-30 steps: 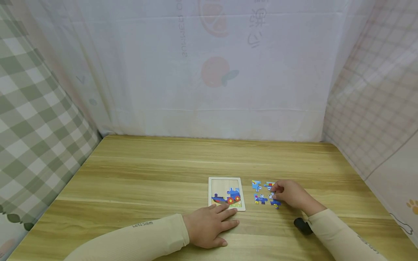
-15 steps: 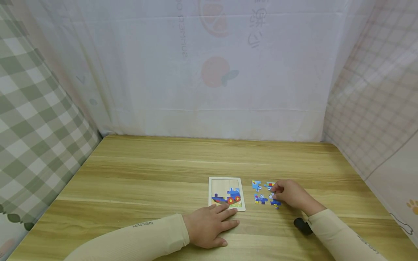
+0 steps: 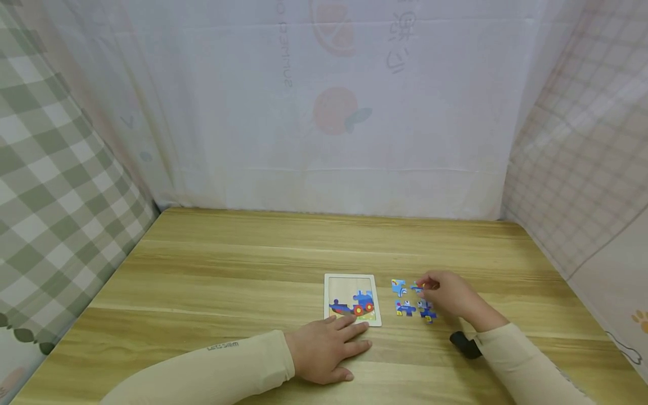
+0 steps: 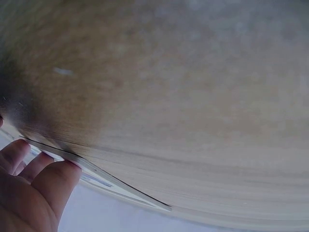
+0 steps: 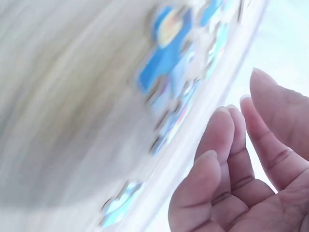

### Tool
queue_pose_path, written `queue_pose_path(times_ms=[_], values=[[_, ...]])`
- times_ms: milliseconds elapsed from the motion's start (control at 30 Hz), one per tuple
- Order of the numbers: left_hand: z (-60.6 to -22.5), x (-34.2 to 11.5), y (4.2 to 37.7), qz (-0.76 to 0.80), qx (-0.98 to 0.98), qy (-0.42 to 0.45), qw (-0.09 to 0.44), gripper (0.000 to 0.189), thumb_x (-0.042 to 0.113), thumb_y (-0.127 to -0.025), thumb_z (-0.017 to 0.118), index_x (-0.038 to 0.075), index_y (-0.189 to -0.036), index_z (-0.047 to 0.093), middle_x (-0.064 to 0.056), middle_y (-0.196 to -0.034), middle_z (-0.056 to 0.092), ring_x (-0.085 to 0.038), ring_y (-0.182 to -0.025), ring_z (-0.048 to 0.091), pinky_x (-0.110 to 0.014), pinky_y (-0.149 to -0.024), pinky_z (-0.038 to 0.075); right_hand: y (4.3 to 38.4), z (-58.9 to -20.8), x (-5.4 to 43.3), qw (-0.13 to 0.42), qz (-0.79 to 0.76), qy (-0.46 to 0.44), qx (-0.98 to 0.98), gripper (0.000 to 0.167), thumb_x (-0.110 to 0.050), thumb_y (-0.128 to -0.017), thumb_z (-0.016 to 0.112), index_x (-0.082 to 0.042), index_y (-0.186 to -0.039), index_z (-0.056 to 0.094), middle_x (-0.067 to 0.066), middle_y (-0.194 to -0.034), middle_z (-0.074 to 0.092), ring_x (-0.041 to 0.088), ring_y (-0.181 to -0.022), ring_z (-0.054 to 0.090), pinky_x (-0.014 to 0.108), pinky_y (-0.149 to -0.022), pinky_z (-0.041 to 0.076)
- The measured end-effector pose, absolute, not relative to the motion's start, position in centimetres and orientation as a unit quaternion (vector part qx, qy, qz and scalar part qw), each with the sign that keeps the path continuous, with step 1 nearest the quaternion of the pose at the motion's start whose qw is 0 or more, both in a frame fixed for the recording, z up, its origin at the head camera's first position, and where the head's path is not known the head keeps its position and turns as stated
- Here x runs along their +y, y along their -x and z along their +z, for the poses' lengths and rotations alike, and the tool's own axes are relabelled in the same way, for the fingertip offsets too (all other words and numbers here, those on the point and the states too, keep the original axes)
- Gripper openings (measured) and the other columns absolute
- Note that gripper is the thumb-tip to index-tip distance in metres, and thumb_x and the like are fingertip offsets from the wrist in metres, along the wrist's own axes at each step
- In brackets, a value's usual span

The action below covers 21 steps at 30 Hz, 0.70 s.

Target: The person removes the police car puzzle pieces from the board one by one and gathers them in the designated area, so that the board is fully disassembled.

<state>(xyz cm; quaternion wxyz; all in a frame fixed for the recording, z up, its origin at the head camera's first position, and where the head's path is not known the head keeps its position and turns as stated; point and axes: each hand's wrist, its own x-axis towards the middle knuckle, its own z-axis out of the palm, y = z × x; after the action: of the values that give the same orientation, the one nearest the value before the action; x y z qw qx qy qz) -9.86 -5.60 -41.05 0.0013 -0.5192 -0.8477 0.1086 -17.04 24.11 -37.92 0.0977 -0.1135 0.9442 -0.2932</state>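
A wooden puzzle tray with a pale border lies on the table, its lower part filled with blue-and-red vehicle pieces. My left hand lies flat with spread fingers, the fingertips touching the tray's near edge; the left wrist view shows the same contact at the tray rim. Several loose jigsaw pieces lie right of the tray: upper left, upper right, lower left and lower right. Over the right-hand ones hovers my right hand, fingers loosely bent; the right wrist view shows nothing between them.
The wood-grain table extends around the tray. A black wrist device sits under the right forearm. A white printed curtain hangs behind the table, with checked cloth at the left side.
My right hand has lifted slightly and moved away from the lower right jigsaw piece, which now shows more fully. The left hand stays in place. The head view has shifted very slightly.
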Motion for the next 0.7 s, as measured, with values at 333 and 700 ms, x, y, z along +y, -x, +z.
queue_pose_path(times_ms=[333,700], values=[[-40.9,-5.6,9.9,0.108,-0.848,0.519,0.006,0.06,0.058,-0.096,0.041,0.028,-0.148,0.04,0.001,-0.153,0.036,-0.022,-0.138,0.036,-0.03,-0.107,0.037,17.1,-37.8,21.5,0.089,-0.336,0.12,0.93,0.021,-0.007,-0.089,0.066,0.004,-0.107,0.066,0.005,-0.092,0.064,0.022,-0.087,0.059,0.037,-0.075,0.05],[-40.9,-5.6,9.9,0.112,-0.846,0.521,0.005,0.06,0.058,-0.097,0.04,0.028,-0.148,0.04,0.001,-0.153,0.036,-0.022,-0.138,0.036,-0.03,-0.108,0.036,17.1,-38.0,18.4,0.094,-0.341,0.14,0.925,0.019,-0.006,-0.088,0.067,0.0,-0.107,0.067,0.004,-0.092,0.064,0.018,-0.086,0.059,0.036,-0.074,0.05]])
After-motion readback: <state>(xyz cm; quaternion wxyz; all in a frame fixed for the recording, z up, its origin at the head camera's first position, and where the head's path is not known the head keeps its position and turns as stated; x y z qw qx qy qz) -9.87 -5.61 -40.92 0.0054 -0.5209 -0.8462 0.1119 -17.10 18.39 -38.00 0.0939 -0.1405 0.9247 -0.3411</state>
